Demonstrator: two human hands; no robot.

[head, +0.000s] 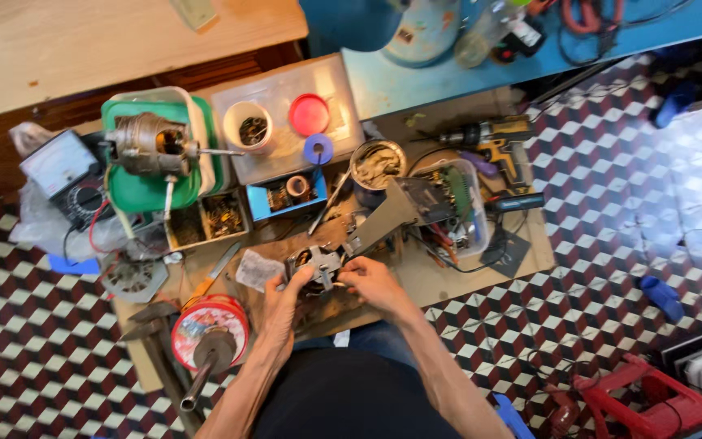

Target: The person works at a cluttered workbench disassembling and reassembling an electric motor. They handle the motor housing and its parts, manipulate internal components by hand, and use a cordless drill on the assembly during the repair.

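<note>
1. Plainly, the low wooden board is crowded: the small motor lies at its near edge, left hand gripping its left side, right hand pinching its right.
2. Slipping could drop it onto the tiled floor (parts lie close).
3. Nearby: a green tray holding another motor, a blue box, a red wire spool, a red lid.
</note>
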